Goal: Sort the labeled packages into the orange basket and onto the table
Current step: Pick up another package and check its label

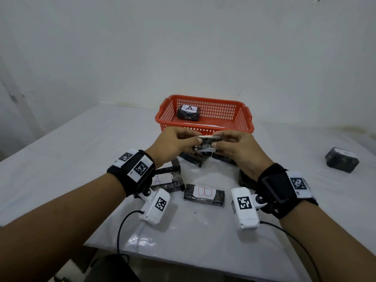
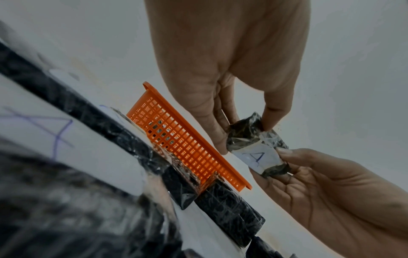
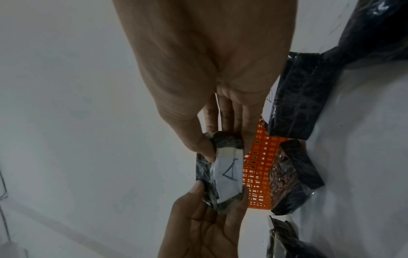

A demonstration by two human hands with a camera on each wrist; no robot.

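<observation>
Both hands held one small black package (image 1: 205, 143) in the air, just in front of the near wall of the orange basket (image 1: 205, 130). The left hand (image 1: 173, 143) pinched its left end between thumb and fingers, and the right hand (image 1: 236, 147) pinched the other end the same way; each grip was narrow, closed on the package.

From the head view the package showed only as a dark wrapped bar edge-on, its label unreadable. The left wrist view showed the white label with a handwritten A on the held package (image 2: 257, 144), and the right wrist view showed the same A (image 3: 223, 172).

Inside the basket lay another package labeled A (image 1: 188, 112), at its left end. On the worktop (image 1: 81, 143), under and beside the wrists, lay a package marked A (image 1: 165, 179) and one marked B (image 1: 204, 193), with further dark packages partly hidden by the hands. One more package (image 1: 341, 159) sat well apart near the right edge.
</observation>
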